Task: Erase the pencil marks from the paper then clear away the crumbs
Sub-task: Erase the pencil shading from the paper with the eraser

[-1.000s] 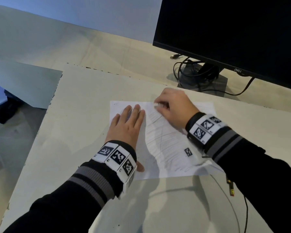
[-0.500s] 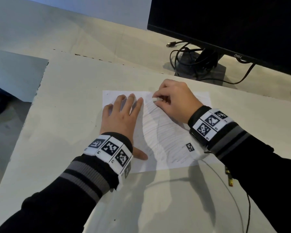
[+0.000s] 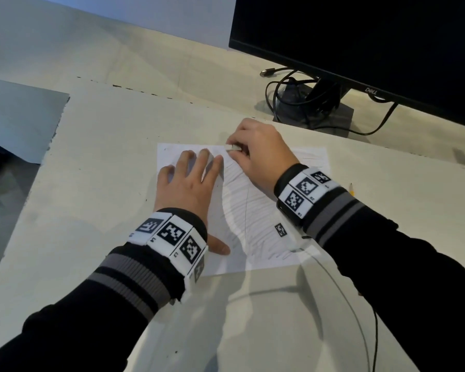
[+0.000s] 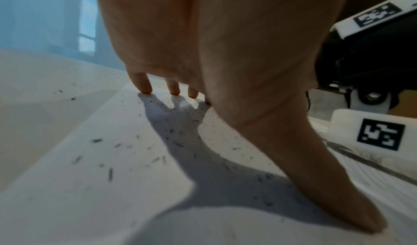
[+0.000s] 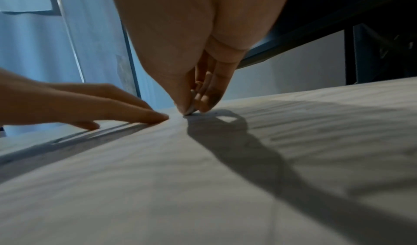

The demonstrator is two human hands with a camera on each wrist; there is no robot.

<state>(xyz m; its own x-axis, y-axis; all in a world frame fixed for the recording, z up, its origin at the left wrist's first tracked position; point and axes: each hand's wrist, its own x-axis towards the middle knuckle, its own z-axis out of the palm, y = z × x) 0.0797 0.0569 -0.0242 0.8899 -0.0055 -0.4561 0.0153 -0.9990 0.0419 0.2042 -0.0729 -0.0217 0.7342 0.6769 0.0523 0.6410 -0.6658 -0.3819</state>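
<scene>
A white sheet of paper [image 3: 255, 210] with grey pencil strokes lies on the pale board. My left hand [image 3: 191, 181] lies flat on its left half, fingers spread and straight, thumb out toward me. My right hand [image 3: 255, 154] pinches a small white eraser [image 3: 232, 148] between thumb and fingers and presses its tip onto the paper near the far edge. In the right wrist view the eraser [image 5: 190, 108] touches the sheet just beside the left hand's fingertips [image 5: 158, 117]. Dark eraser crumbs [image 4: 108, 152] lie scattered on the paper [image 4: 112, 204] under and left of my left hand [image 4: 225, 70].
A black monitor [image 3: 360, 44] stands at the back right on a stand [image 3: 320, 111] with looped cables. A pencil [image 3: 351, 189] lies right of my right wrist. A thin cable [image 3: 357, 318] runs over the board near me. The board's left edge [image 3: 38, 189] drops to a lower surface.
My right hand with the eraser has shifted a little toward the paper's far edge. The left hand stays flat on the sheet. The head view has moved slightly.
</scene>
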